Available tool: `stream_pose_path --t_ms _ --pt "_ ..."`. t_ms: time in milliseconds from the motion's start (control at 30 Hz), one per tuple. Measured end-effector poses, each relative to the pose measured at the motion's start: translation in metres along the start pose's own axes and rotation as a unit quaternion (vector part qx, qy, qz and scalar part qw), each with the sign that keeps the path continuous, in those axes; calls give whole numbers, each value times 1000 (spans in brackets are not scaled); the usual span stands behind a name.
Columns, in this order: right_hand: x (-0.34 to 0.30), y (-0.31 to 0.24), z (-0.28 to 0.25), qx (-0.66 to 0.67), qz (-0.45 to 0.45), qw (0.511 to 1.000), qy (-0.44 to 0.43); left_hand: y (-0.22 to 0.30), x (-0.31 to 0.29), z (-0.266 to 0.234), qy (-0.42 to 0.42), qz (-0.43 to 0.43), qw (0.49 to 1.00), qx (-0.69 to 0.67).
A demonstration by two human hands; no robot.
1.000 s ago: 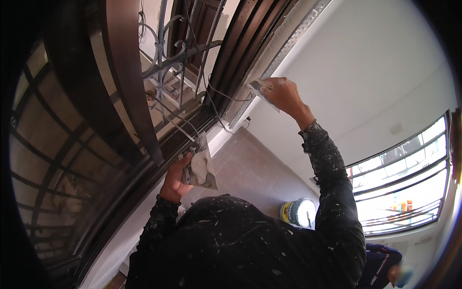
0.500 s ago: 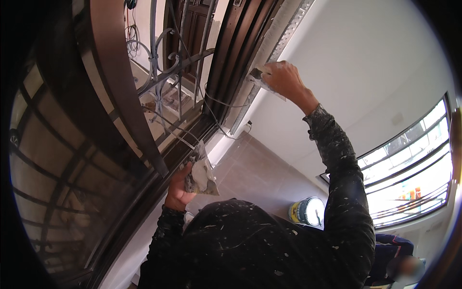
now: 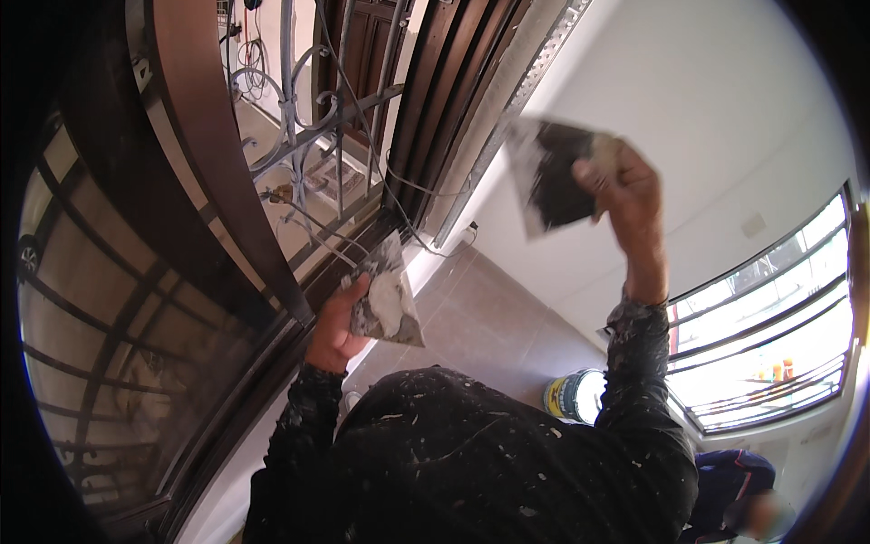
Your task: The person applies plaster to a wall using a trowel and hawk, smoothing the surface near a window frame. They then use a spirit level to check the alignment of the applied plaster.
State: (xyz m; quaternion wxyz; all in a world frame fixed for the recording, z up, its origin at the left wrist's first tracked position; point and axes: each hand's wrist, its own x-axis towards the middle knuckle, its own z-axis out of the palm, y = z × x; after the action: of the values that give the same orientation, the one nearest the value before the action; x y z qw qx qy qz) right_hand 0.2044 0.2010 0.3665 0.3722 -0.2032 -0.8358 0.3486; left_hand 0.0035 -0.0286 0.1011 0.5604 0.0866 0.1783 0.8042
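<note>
My left hand [image 3: 337,334] is closed around a flat, stained scraper [image 3: 399,328] that carries a lump of whitish putty [image 3: 388,301]. To the right and higher up, my right hand [image 3: 631,186] grips a wide putty knife [image 3: 555,177] with a dark, smeared blade, slightly blurred by motion. The blade is in front of the white wall, near the perforated metal corner strip [image 3: 541,62] along the wall's edge; whether it touches cannot be made out. Both my sleeves are black and speckled with paint.
A brown door frame [image 3: 204,154] with curved metal grilles [image 3: 288,118] stands at the left. Loose wires [image 3: 426,192] hang by the jamb. A bucket [image 3: 569,397] sits on the tiled floor [image 3: 453,317]. A barred window [image 3: 770,335] and a person in dark clothes [image 3: 734,490] are at the right.
My right hand has swung right and down from the corner strip, turning the putty knife so its blade shows broadly. My left hand has risen slightly with the putty-loaded scraper.
</note>
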Motion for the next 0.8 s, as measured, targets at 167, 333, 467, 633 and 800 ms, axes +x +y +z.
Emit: stream_pose_path --t_ms 167,333,467,633,800 --pt "-48 50 58 294 193 909 -223 3 28 34 -92 -73 993 -6" --pt "-50 81 45 147 227 940 -207 15 38 60 -114 -24 993 -14" --pt "-46 61 23 144 146 966 -159 24 37 75 -56 145 979 130" --pt "-50 24 43 79 119 978 -153 25 43 81 -18 258 914 313" --pt "-39 30 65 -33 86 981 -172 21 46 71 -1 300 859 415"
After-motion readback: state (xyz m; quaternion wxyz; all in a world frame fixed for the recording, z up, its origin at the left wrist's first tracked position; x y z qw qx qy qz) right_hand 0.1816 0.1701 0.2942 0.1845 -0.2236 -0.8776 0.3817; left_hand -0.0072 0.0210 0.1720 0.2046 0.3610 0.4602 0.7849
